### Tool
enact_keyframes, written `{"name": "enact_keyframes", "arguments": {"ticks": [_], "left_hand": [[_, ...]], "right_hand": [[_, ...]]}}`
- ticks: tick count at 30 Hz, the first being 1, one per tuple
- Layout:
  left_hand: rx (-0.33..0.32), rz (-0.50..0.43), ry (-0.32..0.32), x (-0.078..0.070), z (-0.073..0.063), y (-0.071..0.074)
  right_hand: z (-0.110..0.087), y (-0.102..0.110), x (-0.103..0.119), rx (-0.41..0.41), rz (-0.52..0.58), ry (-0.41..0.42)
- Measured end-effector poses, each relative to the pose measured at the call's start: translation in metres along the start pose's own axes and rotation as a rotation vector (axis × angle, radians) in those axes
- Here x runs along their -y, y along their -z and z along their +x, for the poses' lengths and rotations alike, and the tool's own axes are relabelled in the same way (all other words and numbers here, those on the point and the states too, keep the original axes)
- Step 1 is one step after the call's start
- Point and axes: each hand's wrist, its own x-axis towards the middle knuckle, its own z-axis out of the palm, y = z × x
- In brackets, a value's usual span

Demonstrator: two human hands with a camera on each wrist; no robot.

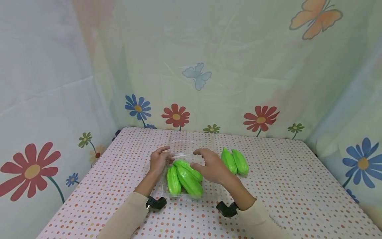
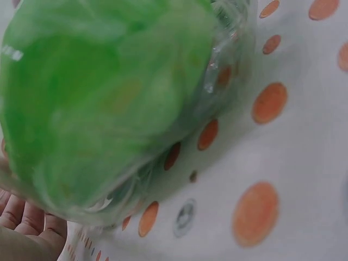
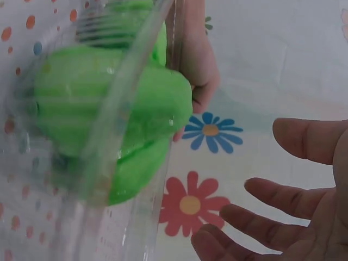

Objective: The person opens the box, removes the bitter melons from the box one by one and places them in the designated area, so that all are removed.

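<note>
Clear plastic tray (image 1: pixel 213 190), lower centre of head view: likely light, flexible; best held by opposite side walls. Contents: three glossy green gourds (image 1: pixel 189 181), perhaps slippery; grasp mid-body. Two loose gourds (image 1: pixel 240 162), right of tray, on worktop (image 1: pixel 283 186). Right hand (image 1: pixel 210 166): fingers spread, holding nothing. Left hand (image 1: pixel 159 162): at tray's left side; grip cannot be told.

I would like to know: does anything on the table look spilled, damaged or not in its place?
Nothing looks spilled or damaged. Two green vegetables lie on the dotted cloth, outside the clear container that holds three similar ones; side by side, they do not look odd.
</note>
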Motion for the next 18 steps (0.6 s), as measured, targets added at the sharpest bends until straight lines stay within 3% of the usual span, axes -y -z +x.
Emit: {"name": "enact_keyframes", "arguments": {"ticks": [10,18], "left_hand": [[-0.003,0.011,-0.003,-0.001,0.0,-0.001],[-0.002,0.01,0.004,-0.002,-0.001,-0.001]], "right_hand": [[-0.002,-0.02,0.004,0.119,-0.041,0.017],[-0.004,-0.031,0.005,0.156,-0.078,0.024]]}}
